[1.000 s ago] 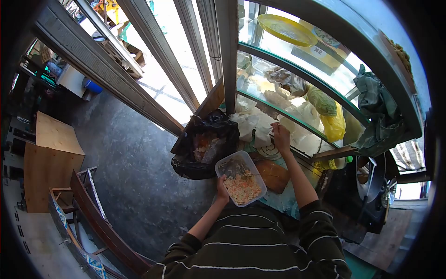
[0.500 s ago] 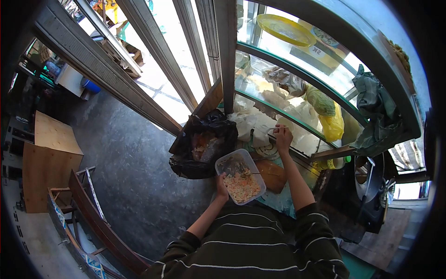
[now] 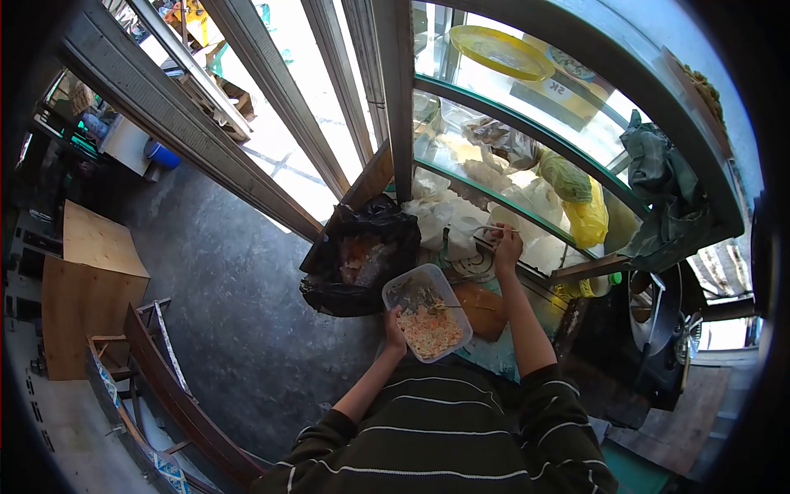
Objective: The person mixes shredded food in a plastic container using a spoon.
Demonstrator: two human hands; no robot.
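Note:
A clear plastic container (image 3: 400, 290) with chopped orange and pale food (image 3: 432, 331) is in my left hand (image 3: 395, 329), fingers closed on its left wall. Inside it lies a thin utensil (image 3: 453, 307), its handle pointing right. Further out, my right hand (image 3: 508, 247) is closed on the handle of a light-coloured spoon (image 3: 477, 229), whose bowl end points left over white plastic bags (image 3: 436, 218). A pale round cup or bowl (image 3: 504, 216) is just beyond that hand. Under the container's right side is a brown board-like piece (image 3: 482, 311).
A black plastic bag (image 3: 395, 255) with refuse-like contents sits left of the container. The glass display case (image 3: 527, 198) stands ahead, holding a yellow tray (image 3: 502, 53) and bagged goods. At right are a bottle (image 3: 588, 288) and a wok (image 3: 654, 317). A wooden bench (image 3: 164, 395) is at left.
My right hand has shifted slightly right and toward me with the spoon, and its wrist has turned a little. The container in my left hand stays nearly in place.

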